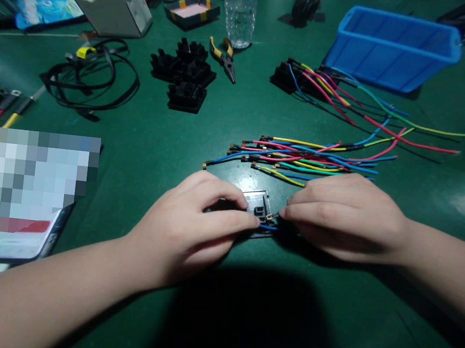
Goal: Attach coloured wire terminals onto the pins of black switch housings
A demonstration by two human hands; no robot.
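My left hand (194, 220) is closed on a small black plastic socket housing (260, 199), thumb and forefinger gripping its left side. Part of the housing is covered by those fingers. A blue wire (268, 227) runs along its near edge. At the housing's right side, my right hand (344, 216) pinches a thin dark wire with a brass terminal (269, 217) at its tip. The terminal touches or lies just over the housing; I cannot tell which. Just beyond both hands lies a bunch of loose red, blue, yellow and green wires (300, 162) with brass terminals.
Several black housings (189, 72) lie farther back, beside yellow-handled pliers (224, 59) and a clear bottle (239, 14). Wired housings (286, 77) sit before a blue bin (395, 52). A coiled black cable (93, 79), a cardboard box (120, 10) and a phone (21, 240) are at left.
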